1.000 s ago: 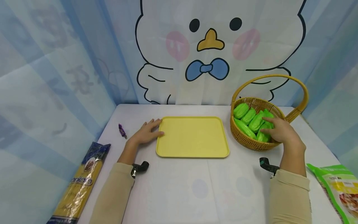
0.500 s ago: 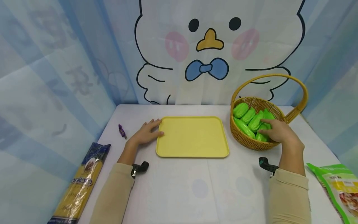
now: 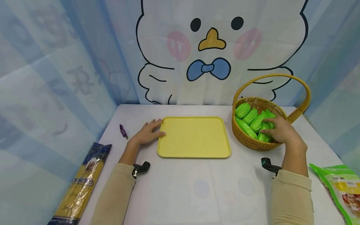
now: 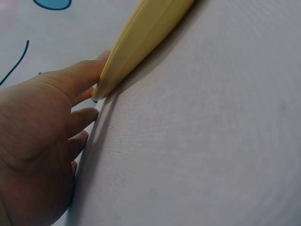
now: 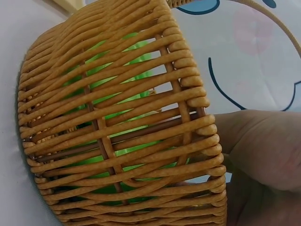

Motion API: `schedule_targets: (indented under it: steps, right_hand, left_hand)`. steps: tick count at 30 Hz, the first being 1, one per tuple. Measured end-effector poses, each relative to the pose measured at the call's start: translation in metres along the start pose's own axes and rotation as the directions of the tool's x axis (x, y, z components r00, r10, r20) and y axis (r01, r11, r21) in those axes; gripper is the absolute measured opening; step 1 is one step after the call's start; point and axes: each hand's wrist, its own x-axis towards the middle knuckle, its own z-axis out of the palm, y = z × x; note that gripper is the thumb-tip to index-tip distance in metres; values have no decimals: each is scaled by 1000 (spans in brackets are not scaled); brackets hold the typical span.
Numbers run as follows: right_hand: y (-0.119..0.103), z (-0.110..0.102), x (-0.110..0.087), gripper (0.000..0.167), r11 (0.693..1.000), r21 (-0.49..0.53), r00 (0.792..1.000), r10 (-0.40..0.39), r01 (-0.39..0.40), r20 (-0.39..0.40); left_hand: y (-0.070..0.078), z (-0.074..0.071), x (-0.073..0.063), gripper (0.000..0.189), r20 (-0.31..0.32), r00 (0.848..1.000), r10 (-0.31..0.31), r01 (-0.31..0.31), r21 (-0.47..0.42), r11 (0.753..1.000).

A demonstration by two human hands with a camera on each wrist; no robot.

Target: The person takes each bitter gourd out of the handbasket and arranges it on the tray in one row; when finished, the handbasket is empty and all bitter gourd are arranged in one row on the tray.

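A plain yellow tray (image 3: 194, 137) lies on the table. My left hand (image 3: 147, 134) is at its left edge, fingers spread, the thumb touching the rim. In the left wrist view the thumb meets the underside of the tray's rim (image 4: 136, 42). At the right stands a wicker basket (image 3: 247, 144) holding several bright green, ridged, vegetable-shaped pieces (image 3: 257, 122). My right hand (image 3: 282, 131) reaches over its near right rim, thumb and index finger extended over the green pieces. The basket's weave (image 5: 117, 117) hides those fingertips in the right wrist view.
A small purple wrapped candy (image 3: 122, 131) lies left of the left hand. Along the table's left edge is a yellow and blue packet (image 3: 81, 184). A green food bag (image 3: 341, 190) lies at the right edge. The basket's tall handle (image 3: 271, 75) arches above it.
The right hand shifts only very slightly over the green pieces. The left hand, tray and basket stay in place.
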Motion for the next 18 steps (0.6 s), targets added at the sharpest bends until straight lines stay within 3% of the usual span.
schedule_targets:
  steps: [5, 12, 18]
  right_hand:
    - [-3, -1, -2, 63, 998, 50, 994, -23, 28, -108]
    - [-11, -6, -8, 66, 991, 105, 963, -53, 83, -263]
    - [-26, -13, -15, 70, 960, 243, 930, -41, 138, -366]
  left_hand:
    - [2, -1, 0, 80, 3, 1000, 0, 0, -7, 1000]
    - [2, 0, 0, 80, 6, 1000, -3, 3, -5, 1000]
    - [0, -1, 0, 80, 10, 1000, -13, 13, 7, 1000]
